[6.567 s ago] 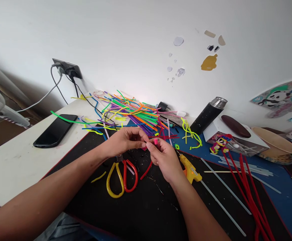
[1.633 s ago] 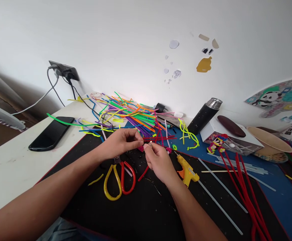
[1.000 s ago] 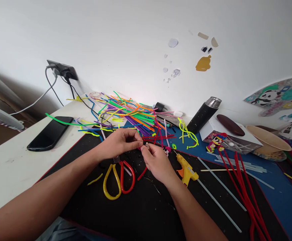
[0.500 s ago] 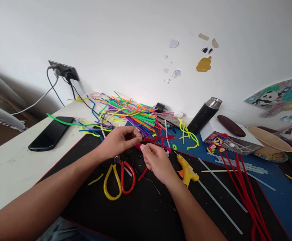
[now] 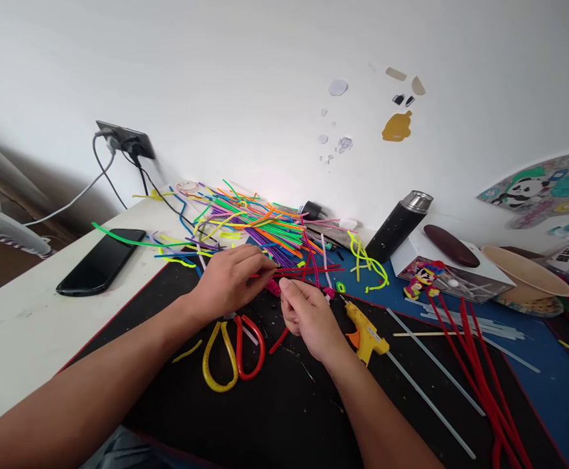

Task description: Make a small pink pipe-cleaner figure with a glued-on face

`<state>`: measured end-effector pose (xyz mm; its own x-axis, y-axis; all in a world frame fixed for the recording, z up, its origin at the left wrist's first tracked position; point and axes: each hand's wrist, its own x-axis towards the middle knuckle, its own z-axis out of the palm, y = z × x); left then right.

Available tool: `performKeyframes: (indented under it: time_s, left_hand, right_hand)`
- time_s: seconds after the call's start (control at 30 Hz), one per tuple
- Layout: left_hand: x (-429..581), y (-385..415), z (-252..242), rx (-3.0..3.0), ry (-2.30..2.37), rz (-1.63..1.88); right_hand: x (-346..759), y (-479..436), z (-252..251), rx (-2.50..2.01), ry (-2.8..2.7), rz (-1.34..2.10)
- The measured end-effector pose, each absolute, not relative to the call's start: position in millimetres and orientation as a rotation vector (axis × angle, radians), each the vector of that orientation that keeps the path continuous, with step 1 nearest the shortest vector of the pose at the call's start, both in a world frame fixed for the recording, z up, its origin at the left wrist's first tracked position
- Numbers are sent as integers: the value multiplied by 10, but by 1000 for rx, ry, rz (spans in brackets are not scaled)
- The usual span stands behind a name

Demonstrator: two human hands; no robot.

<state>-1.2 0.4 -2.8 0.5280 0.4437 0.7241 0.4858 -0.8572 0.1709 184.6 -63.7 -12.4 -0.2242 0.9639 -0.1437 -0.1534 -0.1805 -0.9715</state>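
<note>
My left hand is above the far part of the black mat, its thumb and fingers pinched together; what sits between them is too small to make out. Close by on the right, my right hand is closed, thumb pressed on the curled fingers, and its contents are hidden. Between the two hands shows a fuzzy magenta piece, touching or very near the right fingertips. Red pipe cleaner lengths lie just behind the hands. Scissors with a yellow and a red handle lie below the left hand, blades mostly covered by it.
A yellow glue gun lies right of my right hand, near clear glue sticks and long red pipe cleaners. Behind are a colourful pipe cleaner pile, a black flask and a tissue box. A phone lies left.
My left hand has turned so its back faces up more, fingertips staying close to the same spot. My right hand has shifted slightly right, its fingers still closed.
</note>
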Motion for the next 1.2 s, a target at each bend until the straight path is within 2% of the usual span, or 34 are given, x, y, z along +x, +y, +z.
performKeyframes:
  time_s: [0.37, 1.2]
  left_hand:
    - [-89, -26, -26, -2566, -547, -996]
    - [-56, -49, -29, -2550, -490, -987]
  right_hand:
    - [1794, -675, -73, -1140, -1134, 1579]
    - [1752, -673, -92, -1140, -1079, 1619]
